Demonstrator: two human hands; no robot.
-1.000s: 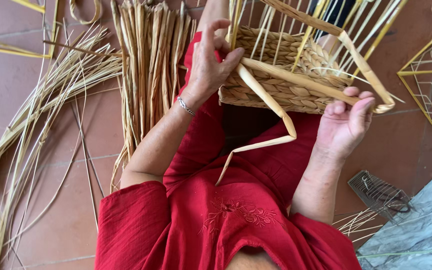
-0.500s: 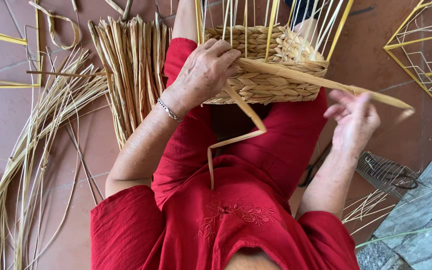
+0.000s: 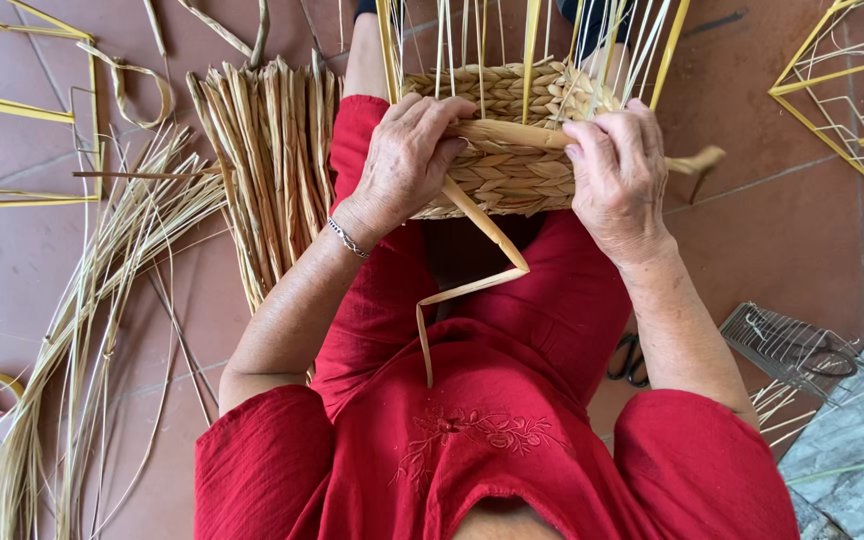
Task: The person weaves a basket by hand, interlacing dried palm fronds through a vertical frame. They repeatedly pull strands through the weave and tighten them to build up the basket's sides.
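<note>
You are seated, looking down at your lap in a red garment (image 3: 472, 450), with a half-woven straw basket (image 3: 507, 165) resting at twelve o'clock against your knees. Your left hand (image 3: 407, 160) lies on the basket's near wall at eleven o'clock, fingers curled and pressing a flat straw strip (image 3: 507, 135) against the weave. Your right hand (image 3: 617, 170) sits at one o'clock, fingers closed around the same strip, whose short end pokes out past it to the right. A loose length of strip (image 3: 477, 255) hangs from under your left hand and bends over your lap. Thin yellow upright stakes (image 3: 532, 45) rise from the basket's rim. A bundle of straw (image 3: 267, 160) lies on the tiled floor (image 3: 12, 280) at ten o'clock, with long loose reeds (image 3: 92, 310) at nine o'clock. A yellow wire frame (image 3: 852, 90) stands at two o'clock, and a small wire rack (image 3: 787, 345) lies at four o'clock.
</note>
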